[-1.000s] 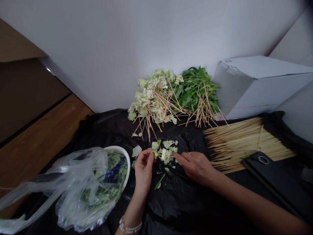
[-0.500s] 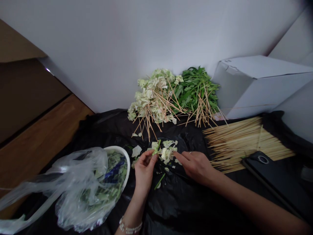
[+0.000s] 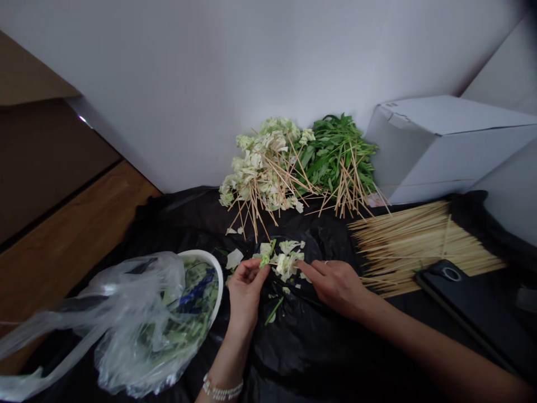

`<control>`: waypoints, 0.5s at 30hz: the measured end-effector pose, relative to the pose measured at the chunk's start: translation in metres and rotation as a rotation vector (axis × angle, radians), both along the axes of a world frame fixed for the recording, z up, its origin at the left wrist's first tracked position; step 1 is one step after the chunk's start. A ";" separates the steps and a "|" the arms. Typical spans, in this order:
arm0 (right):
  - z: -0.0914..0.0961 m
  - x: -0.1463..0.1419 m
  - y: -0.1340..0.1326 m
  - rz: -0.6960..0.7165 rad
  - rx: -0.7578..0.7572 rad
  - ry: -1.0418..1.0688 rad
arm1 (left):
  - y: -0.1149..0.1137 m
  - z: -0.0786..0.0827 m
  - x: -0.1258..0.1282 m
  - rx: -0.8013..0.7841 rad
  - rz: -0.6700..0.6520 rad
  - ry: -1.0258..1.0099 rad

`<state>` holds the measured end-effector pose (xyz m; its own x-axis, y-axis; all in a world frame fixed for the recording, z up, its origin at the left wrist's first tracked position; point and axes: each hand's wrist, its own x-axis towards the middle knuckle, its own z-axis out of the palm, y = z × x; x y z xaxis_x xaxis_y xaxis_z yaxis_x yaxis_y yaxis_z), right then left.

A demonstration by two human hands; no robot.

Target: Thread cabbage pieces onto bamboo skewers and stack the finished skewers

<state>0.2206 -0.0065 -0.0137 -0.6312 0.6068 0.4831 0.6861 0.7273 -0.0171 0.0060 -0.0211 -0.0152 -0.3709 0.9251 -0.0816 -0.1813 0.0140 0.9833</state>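
My left hand (image 3: 246, 288) pinches a small pale-green cabbage piece (image 3: 264, 259) between thumb and fingers. A thin bit of bamboo skewer shows between that piece and a clump of cabbage leaves (image 3: 286, 265) threaded on it. My right hand (image 3: 335, 285) is closed at the clump's right side, gripping the skewer, whose rear part is hidden by the fingers. Loose cabbage scraps (image 3: 234, 258) and a green stem piece (image 3: 274, 311) lie around my hands on black plastic sheeting (image 3: 293, 347).
Behind are piles of skewered cabbage (image 3: 255, 162) and skewered leafy greens (image 3: 339, 145). Bare skewers (image 3: 411, 240) lie to the right, partly under a dark phone (image 3: 465, 308). At left stands a white tub (image 3: 218, 291) of greens with a clear plastic bag (image 3: 138, 313). A white box (image 3: 423, 145) stands back right.
My left hand has shifted slightly left, away from the clump, with the cabbage piece, and more of the skewer shows between. My right hand stays in place.
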 end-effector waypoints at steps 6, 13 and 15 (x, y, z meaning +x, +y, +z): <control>0.001 -0.001 -0.001 -0.011 0.004 -0.009 | 0.000 -0.001 -0.001 0.026 0.009 0.021; -0.001 -0.002 -0.002 -0.022 -0.011 -0.010 | -0.003 -0.001 0.003 0.035 0.044 0.163; -0.001 -0.002 -0.003 -0.026 -0.018 -0.011 | -0.003 -0.001 0.005 0.044 0.062 0.222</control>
<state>0.2184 -0.0092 -0.0149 -0.6205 0.6315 0.4649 0.7049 0.7089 -0.0222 0.0113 -0.0243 -0.0164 -0.4318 0.9007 0.0480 0.0405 -0.0337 0.9986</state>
